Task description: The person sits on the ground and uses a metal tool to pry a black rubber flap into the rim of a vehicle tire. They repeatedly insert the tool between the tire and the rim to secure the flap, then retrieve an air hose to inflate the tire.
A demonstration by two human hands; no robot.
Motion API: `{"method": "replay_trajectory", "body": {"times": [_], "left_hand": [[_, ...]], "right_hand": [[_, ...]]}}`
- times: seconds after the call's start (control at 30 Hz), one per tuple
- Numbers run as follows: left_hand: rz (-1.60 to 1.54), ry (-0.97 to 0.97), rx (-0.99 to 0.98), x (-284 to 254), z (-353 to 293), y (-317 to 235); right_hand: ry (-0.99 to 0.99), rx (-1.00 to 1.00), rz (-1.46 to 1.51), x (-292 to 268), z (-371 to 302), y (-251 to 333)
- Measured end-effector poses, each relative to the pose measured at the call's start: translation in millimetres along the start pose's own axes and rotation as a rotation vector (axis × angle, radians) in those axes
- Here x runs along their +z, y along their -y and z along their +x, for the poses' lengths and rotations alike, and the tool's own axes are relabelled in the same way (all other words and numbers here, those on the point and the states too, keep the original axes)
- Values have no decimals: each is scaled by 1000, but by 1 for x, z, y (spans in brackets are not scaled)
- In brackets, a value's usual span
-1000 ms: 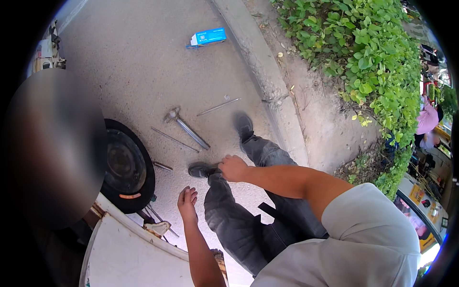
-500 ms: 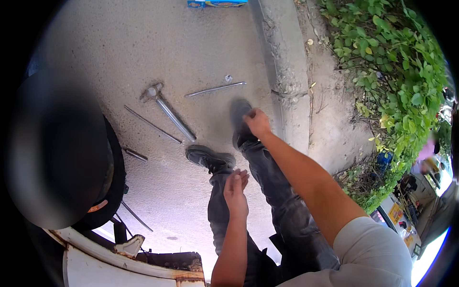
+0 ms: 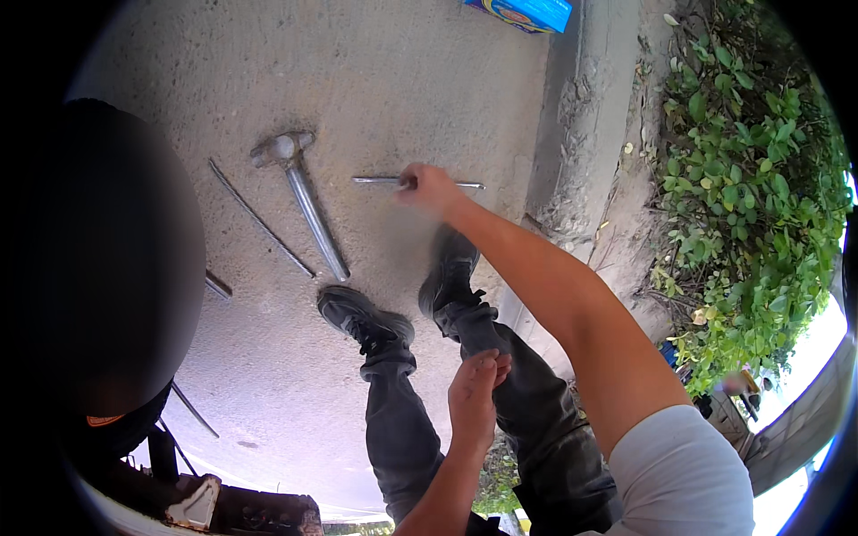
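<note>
My right hand [image 3: 427,189] reaches down to the ground, its fingers closed around the middle of a slim shiny metal bar [image 3: 371,180]. Both ends of the bar show on either side of the hand, and the right one looks slightly flared. My left hand [image 3: 476,393] is over my right shin, fingers curled in with nothing visible in them. To the left of the bar lies a metal hammer [image 3: 313,214] with a heavy head and a tubular handle. Beside it rests a thin, slightly curved dark rod [image 3: 259,218].
A large black rounded object [image 3: 125,268], blurred, fills the left side. Below it shows a rusty-edged frame [image 3: 197,505]. A blue box [image 3: 523,12] lies at the top by a concrete curb [image 3: 594,116]. Leafy plants [image 3: 742,179] grow beyond. My black shoes [image 3: 362,317] stand near the hammer.
My right hand has gone from beside my right shoe forward to the metal bar and closed on it. My left hand has shifted right, fingers more curled. The whole view has turned somewhat.
</note>
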State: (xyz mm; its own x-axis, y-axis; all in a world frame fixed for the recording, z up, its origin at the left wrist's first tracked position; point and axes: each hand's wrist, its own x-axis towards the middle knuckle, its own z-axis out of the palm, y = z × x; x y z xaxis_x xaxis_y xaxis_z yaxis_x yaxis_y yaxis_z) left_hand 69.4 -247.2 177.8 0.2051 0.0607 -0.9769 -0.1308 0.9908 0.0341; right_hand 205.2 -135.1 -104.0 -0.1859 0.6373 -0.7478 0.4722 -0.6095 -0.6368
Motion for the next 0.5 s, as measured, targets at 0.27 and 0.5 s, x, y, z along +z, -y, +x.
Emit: {"method": "replay_trajectory", "body": {"times": [0.27, 0.5], "left_hand": [[-21, 43, 49, 9, -9, -24], [-26, 136, 56, 9, -7, -25]], "right_hand": [[-1109, 204, -988, -272, -3, 64], [-858, 498, -683, -230, -9, 36]]}}
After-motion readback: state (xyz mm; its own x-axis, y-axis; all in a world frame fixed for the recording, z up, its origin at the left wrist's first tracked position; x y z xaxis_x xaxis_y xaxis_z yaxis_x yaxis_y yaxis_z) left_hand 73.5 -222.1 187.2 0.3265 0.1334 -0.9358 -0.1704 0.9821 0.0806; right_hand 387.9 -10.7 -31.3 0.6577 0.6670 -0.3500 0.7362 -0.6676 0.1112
